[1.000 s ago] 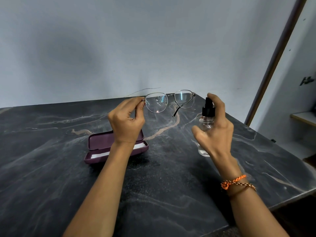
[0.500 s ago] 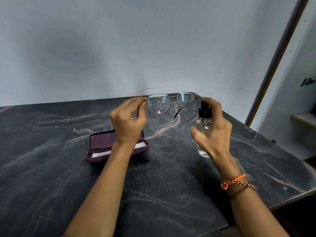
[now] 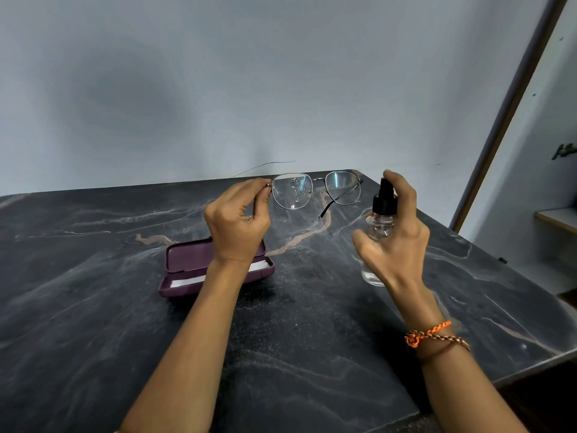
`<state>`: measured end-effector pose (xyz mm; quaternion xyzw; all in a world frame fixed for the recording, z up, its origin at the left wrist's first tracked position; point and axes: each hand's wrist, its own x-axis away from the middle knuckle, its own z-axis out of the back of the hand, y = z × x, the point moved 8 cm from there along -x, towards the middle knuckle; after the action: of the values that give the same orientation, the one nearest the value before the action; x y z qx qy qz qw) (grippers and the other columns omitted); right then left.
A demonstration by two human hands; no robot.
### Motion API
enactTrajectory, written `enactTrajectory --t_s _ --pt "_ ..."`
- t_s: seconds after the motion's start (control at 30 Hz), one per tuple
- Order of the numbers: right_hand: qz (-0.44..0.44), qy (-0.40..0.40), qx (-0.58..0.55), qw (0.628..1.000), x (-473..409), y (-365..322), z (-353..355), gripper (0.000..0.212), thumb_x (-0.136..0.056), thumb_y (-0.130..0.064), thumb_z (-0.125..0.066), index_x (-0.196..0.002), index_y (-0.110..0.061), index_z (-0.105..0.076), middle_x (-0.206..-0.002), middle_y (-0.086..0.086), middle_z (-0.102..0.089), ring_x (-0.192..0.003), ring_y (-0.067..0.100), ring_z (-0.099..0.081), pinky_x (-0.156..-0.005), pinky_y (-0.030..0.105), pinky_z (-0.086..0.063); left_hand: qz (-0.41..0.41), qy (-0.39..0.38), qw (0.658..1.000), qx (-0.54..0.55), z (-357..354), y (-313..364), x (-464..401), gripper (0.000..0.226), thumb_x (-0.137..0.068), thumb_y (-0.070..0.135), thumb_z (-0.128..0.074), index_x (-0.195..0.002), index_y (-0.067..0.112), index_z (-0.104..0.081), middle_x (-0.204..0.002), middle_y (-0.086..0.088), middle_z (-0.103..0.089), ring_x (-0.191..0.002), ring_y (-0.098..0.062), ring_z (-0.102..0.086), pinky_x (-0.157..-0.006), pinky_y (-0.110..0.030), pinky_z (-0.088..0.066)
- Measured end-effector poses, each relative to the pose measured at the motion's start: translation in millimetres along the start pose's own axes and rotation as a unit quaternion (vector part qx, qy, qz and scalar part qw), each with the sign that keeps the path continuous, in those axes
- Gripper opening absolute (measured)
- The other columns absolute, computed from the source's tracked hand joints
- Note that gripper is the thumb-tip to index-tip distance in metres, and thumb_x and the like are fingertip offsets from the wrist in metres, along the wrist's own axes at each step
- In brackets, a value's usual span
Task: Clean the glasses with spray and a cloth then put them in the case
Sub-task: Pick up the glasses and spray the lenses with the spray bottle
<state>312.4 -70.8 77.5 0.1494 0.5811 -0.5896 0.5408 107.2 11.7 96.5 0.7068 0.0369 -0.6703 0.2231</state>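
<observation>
Dark marble-pattern table [image 3: 93,323] with pale and tan veins, pushed against a grey wall [image 3: 218,89]; a brown door frame [image 3: 512,104] at far right. Open maroon case [image 3: 187,270] lies left of centre on the table, lid tipped back toward the far side, a white cloth [image 3: 187,281] in its tray. The left forearm crosses in front of the case and hides its right part.

Left hand [image 3: 237,220] closed in a pinch at the left corner of the glasses [image 3: 315,190], held in the air above the far part of the table. Their long axis runs left to right, lenses upright and facing the camera; droplets show on the left lens. The right temple hangs down toward the near side.

Right hand [image 3: 396,242] wrapped around a clear spray bottle [image 3: 379,229], upright, just right of the glasses and apart from them; forefinger rests on top of the black pump head. An orange cord and chain bracelet [image 3: 434,337] is on the right wrist.
</observation>
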Motion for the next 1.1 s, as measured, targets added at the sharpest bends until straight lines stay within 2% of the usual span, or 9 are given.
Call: enactTrajectory --t_s 0.17,0.27,0.47,0.57,0.7,0.8,0.87,0.97,1.1 --pt "-0.001 0.019 -0.002 1.000 -1 -1 5 0.067 -0.057 -0.007 -0.057 -0.116 -0.031 -0.035 -0.070 0.003 -0.059 -0.055 0.027 -0.057 -0.055 0.027 -0.048 0.001 -0.003 1.000 -0.005 -1 -1 1 0.009 -0.076 0.002 -0.064 -0.079 -0.003 -0.071 -0.070 -0.013 -0.071 -0.064 -0.012 -0.062 -0.059 -0.016 -0.049" --pt "-0.007 0.007 0.002 1.000 1 1 1 0.066 -0.057 -0.007 -0.058 -0.114 -0.032 -0.036 -0.070 -0.003 -0.058 -0.056 0.026 -0.058 -0.056 0.030 -0.051 0.001 -0.002 1.000 -0.002 -1 0 0 0.009 -0.076 0.001 -0.064 -0.079 -0.004 -0.070 -0.070 -0.014 -0.071 -0.069 -0.013 -0.060 -0.058 -0.020 -0.050" --pt "-0.019 0.008 -0.011 1.000 3 5 -2 0.078 -0.060 -0.011 -0.056 -0.127 -0.035 -0.025 -0.075 0.007 -0.063 -0.056 0.027 -0.057 -0.055 0.030 -0.049 0.009 0.004 1.000 -0.004 3 -1 -2 0.009 -0.075 0.000 -0.063 -0.079 -0.005 -0.070 -0.070 -0.015 -0.071 -0.072 -0.014 -0.060 -0.060 -0.017 -0.049" --pt "-0.062 -0.008 0.021 0.998 4 17 -7 0.088 -0.061 -0.009 -0.057 -0.135 -0.035 -0.018 -0.075 0.006 -0.061 -0.053 0.025 -0.050 -0.051 0.026 -0.039 0.023 0.011 1.000 -0.006 7 -4 -3 0.008 -0.075 -0.001 -0.064 -0.080 -0.005 -0.070 -0.071 -0.014 -0.071 -0.072 -0.013 -0.059 -0.065 -0.009 -0.046" --pt "-0.129 -0.036 0.015 0.991 6 35 -11 0.085 -0.064 0.000 -0.059 -0.139 -0.023 -0.025 -0.079 0.012 -0.063 -0.060 0.025 -0.052 -0.053 0.026 -0.039 0.038 0.019 0.999 -0.004 11 -9 -3 0.008 -0.075 -0.003 -0.064 -0.081 -0.004 -0.070 -0.072 -0.015 -0.071 -0.072 -0.013 -0.060 -0.065 -0.010 -0.047" --pt "-0.134 -0.038 -0.027 0.990 7 40 -14 0.083 -0.065 0.005 -0.059 -0.137 -0.022 -0.027 -0.082 0.010 -0.064 -0.062 0.016 -0.055 -0.053 0.007 -0.040 0.037 0.019 0.999 -0.004 13 -7 -4 0.008 -0.075 -0.003 -0.064 -0.081 -0.005 -0.070 -0.072 -0.015 -0.071 -0.072 -0.013 -0.060 -0.064 -0.011 -0.047" --pt "-0.131 -0.039 -0.032 0.990 8 39 -15 0.083 -0.066 0.006 -0.060 -0.137 -0.020 -0.028 -0.081 0.008 -0.061 -0.062 0.014 -0.054 -0.052 0.002 -0.039 0.034 0.017 0.999 -0.003 13 -5 -4 0.008 -0.075 -0.004 -0.064 -0.080 -0.005 -0.070 -0.071 -0.015 -0.071 -0.071 -0.013 -0.060 -0.063 -0.011 -0.047" --pt "-0.126 -0.037 0.001 0.991 8 39 -16 0.082 -0.067 0.002 -0.063 -0.138 -0.020 -0.027 -0.092 0.004 -0.058 -0.076 0.022 -0.056 -0.061 0.016 -0.040 0.033 0.010 0.999 -0.004 11 -4 -4 0.008 -0.075 -0.004 -0.063 -0.079 -0.005 -0.070 -0.070 -0.014 -0.070 -0.069 -0.013 -0.059 -0.063 -0.008 -0.045" --pt "-0.108 -0.034 0.045 0.993 9 37 -17 0.091 -0.065 -0.013 -0.073 -0.141 -0.017 -0.023 -0.132 0.007 -0.049 -0.114 0.027 -0.051 -0.086 0.031 -0.041 0.044 0.005 0.999 -0.008 10 -4 -3 0.008 -0.074 -0.006 -0.063 -0.078 -0.005 -0.070 -0.067 -0.014 -0.069 -0.067 -0.013 -0.057 -0.063 -0.001 -0.041"
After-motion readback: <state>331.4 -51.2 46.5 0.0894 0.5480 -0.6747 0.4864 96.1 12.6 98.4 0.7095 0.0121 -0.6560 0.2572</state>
